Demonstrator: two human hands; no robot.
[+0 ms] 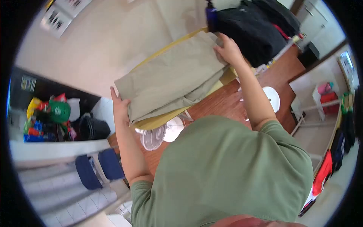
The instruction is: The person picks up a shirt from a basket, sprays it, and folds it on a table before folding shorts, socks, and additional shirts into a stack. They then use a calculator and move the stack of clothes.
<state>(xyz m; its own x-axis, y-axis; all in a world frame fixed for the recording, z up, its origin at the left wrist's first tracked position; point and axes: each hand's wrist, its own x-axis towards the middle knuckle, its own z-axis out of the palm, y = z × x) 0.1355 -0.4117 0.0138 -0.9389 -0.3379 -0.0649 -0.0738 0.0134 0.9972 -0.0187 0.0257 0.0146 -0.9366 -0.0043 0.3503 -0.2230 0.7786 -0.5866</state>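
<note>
While reaching out with both bare arms, touches the two short ends of a big tan cloth (170, 77). Has the left hand (121, 109) at the near left end, with thumb and fingers spread wide at the edge. Has the right hand (230, 52) at the far right end, with thumb and fingers wide too, close to the corner. Cannot tell about any pinch under the cloth, on either side.

Has the cloth on top of a long yellow surface (151, 122), mostly flat, with small creases and a loose, bumpy fold along the near side. Wears a green shirt (227, 166).

Near the right hand, at the far end of the surface, has a dark blue bottle (211, 18), just beside a big pile of black clothes (247, 38) with a bit of red.

Below the near left part of the surface, has a round fan (153, 139) above the brown floor (213, 107). Farther right, has a white round thing (272, 99).

Off to the left, has bright bags (59, 112) next to a black bucket (92, 128), with two dark blue cloths (89, 172) lower down. Over on the right side, has red and dark clothes (323, 172) in a row.
</note>
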